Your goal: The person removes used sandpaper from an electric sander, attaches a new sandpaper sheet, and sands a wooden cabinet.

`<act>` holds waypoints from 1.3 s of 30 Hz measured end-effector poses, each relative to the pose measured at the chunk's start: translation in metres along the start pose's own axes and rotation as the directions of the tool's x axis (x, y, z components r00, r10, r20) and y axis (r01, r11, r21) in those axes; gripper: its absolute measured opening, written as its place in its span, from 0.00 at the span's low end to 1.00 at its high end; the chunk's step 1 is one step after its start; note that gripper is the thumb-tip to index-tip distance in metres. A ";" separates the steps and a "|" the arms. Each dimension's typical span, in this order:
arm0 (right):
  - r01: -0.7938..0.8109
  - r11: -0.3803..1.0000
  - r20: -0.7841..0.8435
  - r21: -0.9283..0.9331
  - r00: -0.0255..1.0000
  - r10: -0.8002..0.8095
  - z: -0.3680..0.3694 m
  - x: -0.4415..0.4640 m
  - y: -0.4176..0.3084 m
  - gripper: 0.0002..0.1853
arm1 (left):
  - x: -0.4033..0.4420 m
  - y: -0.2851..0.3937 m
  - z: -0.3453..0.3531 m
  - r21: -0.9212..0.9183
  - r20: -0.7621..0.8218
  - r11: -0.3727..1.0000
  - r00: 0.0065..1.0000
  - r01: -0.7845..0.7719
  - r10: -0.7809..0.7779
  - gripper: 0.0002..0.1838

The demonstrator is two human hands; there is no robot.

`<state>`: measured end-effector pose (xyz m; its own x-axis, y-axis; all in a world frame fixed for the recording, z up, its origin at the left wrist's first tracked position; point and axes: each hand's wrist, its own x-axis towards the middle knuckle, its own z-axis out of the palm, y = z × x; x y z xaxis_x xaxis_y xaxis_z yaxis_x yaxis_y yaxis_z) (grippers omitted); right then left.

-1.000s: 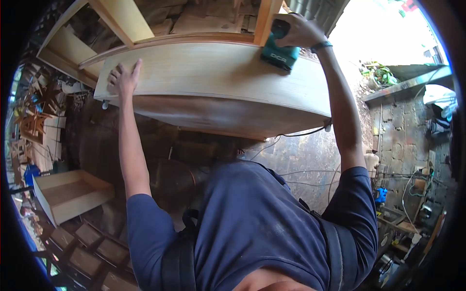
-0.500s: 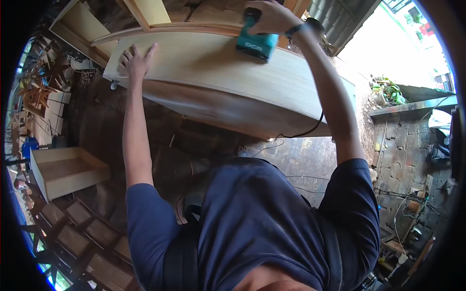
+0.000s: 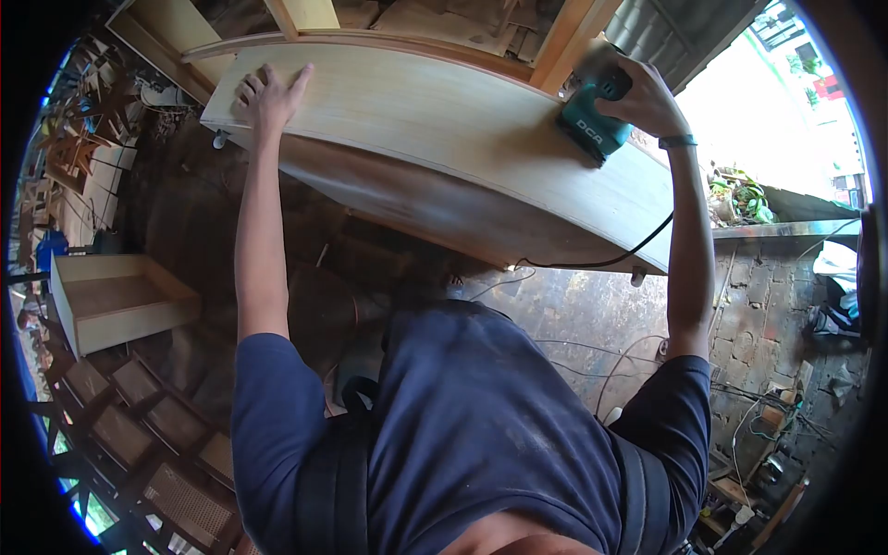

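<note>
A long, pale wooden panel [image 3: 398, 111] forms the face of a cabinet-like piece lying across the top of the view. On its left end rests my left hand [image 3: 270, 100], fingers spread and holding nothing. My right hand [image 3: 650, 100] is wrapped round a green electric sander [image 3: 595, 120] marked DCA, which sits on the panel toward its right end. A black cord [image 3: 610, 262] hangs below the panel's near edge. The underside of the sander is hidden.
An open wooden drawer [image 3: 125, 301] stands on the floor at left, above several woven-panel frames [image 3: 185, 504]. A wooden frame [image 3: 564, 46] lies beyond the panel. Cables [image 3: 592, 347] cross the floor, and potted plants [image 3: 740, 196] stand at right.
My right hand has moved the sander rightward and slightly nearer along the panel. My left hand stays at the left end, and the view has shifted a little.
</note>
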<state>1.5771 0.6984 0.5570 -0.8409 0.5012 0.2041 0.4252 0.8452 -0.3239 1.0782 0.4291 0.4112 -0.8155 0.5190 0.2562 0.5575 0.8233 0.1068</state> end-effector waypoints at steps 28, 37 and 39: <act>0.246 0.969 -0.002 0.028 0.969 -0.246 0.183 0.312 -0.282 0.35 | 0.016 -0.132 -0.017 -0.503 -0.506 0.863 0.827 -0.053 -0.244 0.20; 0.303 0.953 0.033 -0.007 0.953 -0.303 0.234 0.410 -0.332 0.35 | -0.015 -0.123 0.027 -0.994 0.102 -0.060 0.963 0.090 -0.249 0.23; 0.298 0.954 0.072 -0.041 0.953 -0.295 0.245 0.437 -0.348 0.40 | -0.013 -0.126 0.026 -0.994 0.095 -0.066 0.969 0.082 -0.228 0.23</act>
<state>0.9802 0.5780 0.5326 -0.9508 0.2148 0.2234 0.1682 0.9631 -0.2102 1.0145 0.3243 0.3691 -0.9323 0.3365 0.1329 0.0514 -0.2404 0.9693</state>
